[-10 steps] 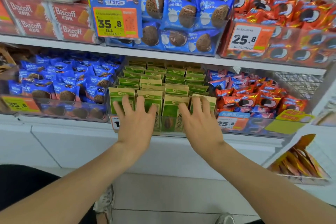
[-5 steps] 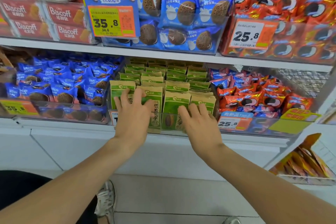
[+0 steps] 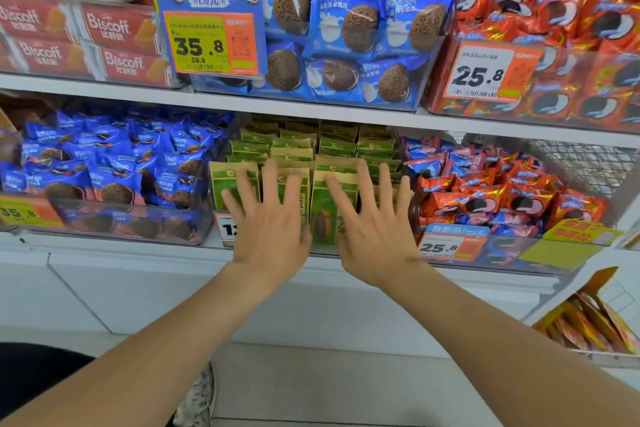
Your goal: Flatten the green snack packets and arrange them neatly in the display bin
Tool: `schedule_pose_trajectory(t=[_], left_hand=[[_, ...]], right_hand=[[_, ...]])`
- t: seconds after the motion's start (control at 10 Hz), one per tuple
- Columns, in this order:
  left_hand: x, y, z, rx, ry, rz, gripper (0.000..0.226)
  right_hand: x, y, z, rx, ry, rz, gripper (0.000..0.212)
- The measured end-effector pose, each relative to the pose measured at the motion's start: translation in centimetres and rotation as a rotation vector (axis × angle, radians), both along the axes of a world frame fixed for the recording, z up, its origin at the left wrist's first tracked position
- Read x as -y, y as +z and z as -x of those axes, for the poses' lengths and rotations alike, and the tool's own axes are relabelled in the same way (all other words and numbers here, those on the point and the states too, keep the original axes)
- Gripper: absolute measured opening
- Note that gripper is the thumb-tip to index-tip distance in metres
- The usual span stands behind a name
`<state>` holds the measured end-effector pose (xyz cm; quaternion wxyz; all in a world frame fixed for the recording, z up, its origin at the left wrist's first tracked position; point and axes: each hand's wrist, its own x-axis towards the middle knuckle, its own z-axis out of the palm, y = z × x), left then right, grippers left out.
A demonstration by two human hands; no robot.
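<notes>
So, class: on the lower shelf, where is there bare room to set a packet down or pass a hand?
Free: the back right corner by the wire mesh, behind the red packets; the narrow gap between left hand and right hand. Crowded: green packets stand in tight rows; blue packets are heaped alongside.

My left forearm (image 3: 156,357) and right forearm (image 3: 502,357) reach forward, bare, converging toward the wrists. My left hand (image 3: 272,236) and right hand (image 3: 375,243) lie side by side, backs up. The fingers (image 3: 271,180) are straight and spread wide, and the thumbs are close together between the hands.
</notes>
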<state>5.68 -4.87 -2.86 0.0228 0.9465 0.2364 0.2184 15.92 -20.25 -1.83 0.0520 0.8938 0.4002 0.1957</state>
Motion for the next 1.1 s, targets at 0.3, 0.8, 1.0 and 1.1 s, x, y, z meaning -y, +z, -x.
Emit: schedule_pose_trajectory(t=[0.3, 0.8, 1.0, 1.1], left_hand=[[-4.6, 1.4, -2.9, -0.165, -0.036, -0.043, 0.070], [-4.3, 2.7, -5.3, -0.495, -0.072, 0.107, 0.079], [-4.0, 5.6, -3.4, -0.154, -0.122, 0.204, 0.057], [-3.4, 6.9, -2.6, 0.263, -0.234, 0.322, 0.020]], right_hand=[[-2.8, 2.1, -6.4, -0.292, -0.009, -0.209, 0.064], [-4.3, 1.6, -7.8, -0.246, -0.068, -0.170, 0.067], [-4.2, 5.1, -3.9, -0.104, 0.008, -0.292, 0.052], [-4.2, 7.3, -1.7, -0.182, 0.146, -0.531, 0.025]])
